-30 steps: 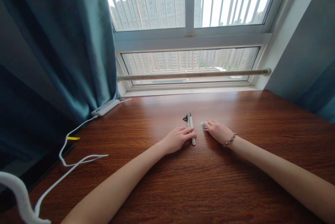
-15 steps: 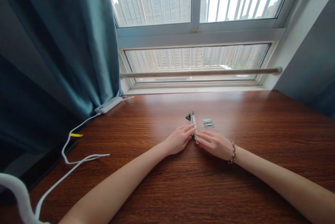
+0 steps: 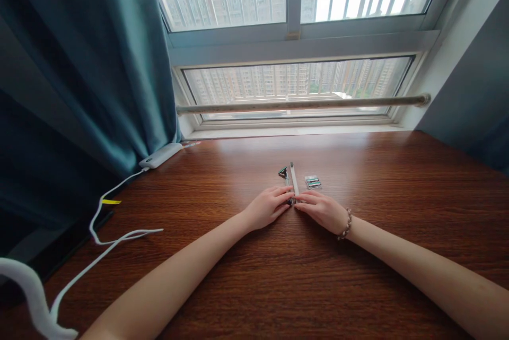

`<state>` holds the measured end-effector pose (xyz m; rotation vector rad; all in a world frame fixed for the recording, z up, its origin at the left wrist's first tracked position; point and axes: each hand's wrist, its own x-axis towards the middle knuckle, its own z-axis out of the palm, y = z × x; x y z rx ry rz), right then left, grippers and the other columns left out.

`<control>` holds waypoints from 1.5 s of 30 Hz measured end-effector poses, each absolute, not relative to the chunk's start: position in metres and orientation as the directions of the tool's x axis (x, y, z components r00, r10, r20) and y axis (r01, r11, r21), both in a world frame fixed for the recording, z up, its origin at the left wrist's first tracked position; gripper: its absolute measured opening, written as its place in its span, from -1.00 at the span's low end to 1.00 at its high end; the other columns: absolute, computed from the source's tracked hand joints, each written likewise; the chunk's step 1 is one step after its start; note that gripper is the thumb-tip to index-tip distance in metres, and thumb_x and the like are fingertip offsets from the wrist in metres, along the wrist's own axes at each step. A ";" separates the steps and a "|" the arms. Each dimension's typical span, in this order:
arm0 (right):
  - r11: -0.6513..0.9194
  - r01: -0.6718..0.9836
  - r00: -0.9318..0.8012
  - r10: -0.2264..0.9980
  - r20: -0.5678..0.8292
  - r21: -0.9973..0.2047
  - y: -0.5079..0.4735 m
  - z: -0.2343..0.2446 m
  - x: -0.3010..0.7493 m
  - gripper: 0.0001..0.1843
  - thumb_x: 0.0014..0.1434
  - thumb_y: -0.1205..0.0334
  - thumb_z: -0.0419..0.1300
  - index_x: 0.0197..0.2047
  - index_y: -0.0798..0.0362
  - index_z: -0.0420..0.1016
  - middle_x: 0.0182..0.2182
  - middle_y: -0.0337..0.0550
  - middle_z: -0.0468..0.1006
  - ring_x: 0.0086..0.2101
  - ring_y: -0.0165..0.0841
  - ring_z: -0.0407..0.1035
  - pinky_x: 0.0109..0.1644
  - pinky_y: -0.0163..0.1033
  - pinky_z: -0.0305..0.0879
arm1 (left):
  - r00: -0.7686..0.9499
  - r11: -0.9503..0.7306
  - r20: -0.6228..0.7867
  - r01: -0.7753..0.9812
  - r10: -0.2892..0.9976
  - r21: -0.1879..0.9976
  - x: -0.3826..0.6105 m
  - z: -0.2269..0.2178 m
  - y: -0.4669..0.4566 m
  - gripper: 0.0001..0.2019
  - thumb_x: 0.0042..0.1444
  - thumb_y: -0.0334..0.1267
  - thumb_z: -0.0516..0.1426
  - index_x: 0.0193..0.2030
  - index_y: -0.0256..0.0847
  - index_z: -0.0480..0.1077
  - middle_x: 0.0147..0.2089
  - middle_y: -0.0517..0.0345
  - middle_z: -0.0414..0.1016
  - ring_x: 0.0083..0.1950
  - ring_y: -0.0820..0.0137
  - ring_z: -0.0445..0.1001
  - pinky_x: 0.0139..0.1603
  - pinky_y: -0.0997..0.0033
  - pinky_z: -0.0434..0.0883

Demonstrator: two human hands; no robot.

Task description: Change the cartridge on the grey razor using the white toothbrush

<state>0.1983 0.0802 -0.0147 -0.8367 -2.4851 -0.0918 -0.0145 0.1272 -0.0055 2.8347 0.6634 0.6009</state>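
Observation:
A razor (image 3: 283,172) with a dark head lies on the brown wooden table, its handle running toward me and partly under the fingers of my left hand (image 3: 267,208). Just right of it, almost parallel, is a slim white toothbrush (image 3: 294,178) with a dark head at the far end. My left fingers are stretched out across the near part of the razor and touch the toothbrush's side. From the right, my right hand (image 3: 324,211) lies with extended fingers against the toothbrush's near end. A small clear pack of razor cartridges (image 3: 313,182) rests beyond my right fingers.
At the table's left edge a white power strip (image 3: 161,156) sits by a blue curtain (image 3: 135,64), with white cables (image 3: 97,223) and a yellow tag (image 3: 111,202). A window with a horizontal rail (image 3: 302,104) stands behind the table (image 3: 278,287).
The razor and toothbrush have shifted slightly away from me, and their near ends have drawn in under my fingers. Both hands have moved a little with them; the view has tilted slightly.

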 end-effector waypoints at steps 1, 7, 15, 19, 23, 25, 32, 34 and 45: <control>0.804 0.585 -0.675 0.554 0.488 -0.105 0.081 -0.016 0.199 -0.74 0.22 0.41 -0.07 -0.12 0.10 0.38 -0.08 -0.07 0.37 -0.06 -0.31 0.21 0.02 -0.18 0.27 | 0.821 -0.888 0.347 0.385 0.454 0.251 -0.014 -0.005 0.127 -0.66 0.17 -0.23 -0.07 0.09 -0.14 0.21 0.14 0.04 0.22 0.11 0.37 0.23 0.11 0.28 0.23; 0.750 0.648 -0.615 0.617 0.490 -0.131 0.084 -0.021 0.201 -0.70 0.22 0.41 -0.08 -0.03 0.10 0.34 -0.10 -0.04 0.37 -0.05 -0.30 0.21 0.05 -0.14 0.25 | 0.839 -0.906 0.351 0.350 0.416 0.237 -0.014 -0.006 0.128 -0.68 0.18 -0.27 -0.09 0.06 -0.13 0.25 0.12 0.04 0.24 0.09 0.36 0.24 0.11 0.27 0.23; 0.770 0.636 -0.589 0.533 0.608 -0.059 0.075 -0.007 0.200 -0.59 0.19 0.43 -0.07 0.11 0.09 0.19 -0.01 0.04 0.28 -0.01 -0.23 0.15 0.04 -0.06 0.21 | 0.782 -0.885 0.425 0.349 0.456 0.307 -0.017 -0.008 0.125 -0.67 0.19 -0.38 -0.13 0.09 -0.22 0.19 0.14 -0.01 0.20 0.14 0.42 0.22 0.12 0.36 0.26; 0.878 0.478 -0.591 0.320 0.740 0.002 0.058 0.003 0.205 -0.61 0.16 0.34 0.02 0.08 0.04 0.20 -0.21 -0.03 0.37 -0.16 -0.26 0.25 -0.10 -0.14 0.28 | 0.744 -0.912 0.529 0.350 0.409 0.214 -0.016 -0.009 0.125 -0.65 0.17 -0.41 -0.11 0.11 -0.24 0.15 0.17 -0.07 0.16 0.15 0.38 0.21 0.11 0.34 0.28; 0.821 0.203 -0.101 0.560 0.822 -0.534 0.036 0.013 0.186 -0.52 0.09 -0.18 -0.01 -0.10 0.02 0.23 -0.29 -0.05 0.28 -0.26 -0.23 0.25 -0.18 -0.09 0.25 | 0.726 -0.935 0.621 0.352 0.297 0.036 -0.017 -0.007 0.121 -0.61 0.15 -0.39 -0.06 0.14 -0.21 0.11 0.16 -0.07 0.17 0.15 0.35 0.22 0.09 0.32 0.30; 0.501 -0.177 0.120 0.865 0.487 -0.847 0.030 0.017 0.171 -0.49 0.14 -0.24 -0.20 -0.20 0.01 0.23 -0.43 -0.16 0.23 -0.43 -0.34 0.22 -0.35 -0.20 0.25 | 0.736 -0.935 0.636 0.349 0.233 -0.061 -0.018 -0.003 0.116 -0.59 0.14 -0.38 -0.04 0.16 -0.19 0.10 0.15 -0.07 0.19 0.13 0.35 0.24 0.09 0.33 0.29; -0.049 -0.553 -0.116 0.993 0.019 -0.832 0.030 0.012 0.151 -0.73 0.06 0.06 0.18 -0.30 0.10 0.35 -0.38 -0.20 0.33 -0.38 -0.46 0.23 -0.33 -0.40 0.19 | 0.825 -0.958 0.563 0.123 -0.045 -0.257 -0.011 0.015 0.083 -0.57 0.10 -0.37 0.00 0.14 -0.29 0.14 0.06 0.00 0.33 0.10 0.38 0.27 0.12 0.41 0.24; -0.127 -0.561 -0.222 0.975 0.001 -0.818 0.027 0.014 0.152 -0.75 0.07 0.10 0.19 -0.32 0.14 0.37 -0.44 -0.21 0.33 -0.44 -0.50 0.23 -0.41 -0.44 0.16 | 0.843 -0.959 0.533 0.082 -0.078 -0.271 -0.009 0.019 0.074 -0.60 0.09 -0.37 0.01 0.10 -0.30 0.18 0.03 0.01 0.36 0.11 0.36 0.27 0.14 0.38 0.22; -0.230 -0.654 -0.327 0.945 -0.006 -0.721 0.026 0.020 0.155 -0.71 0.12 0.09 0.14 -0.12 0.05 0.36 -0.39 -0.25 0.26 -0.55 -0.56 0.12 -0.53 -0.42 0.07 | 0.343 -0.848 0.777 0.263 0.527 0.460 -0.005 0.016 0.066 -0.79 0.01 -0.31 0.11 -0.22 -0.24 0.17 -0.15 -0.01 0.29 -0.07 0.35 0.29 -0.10 0.31 0.31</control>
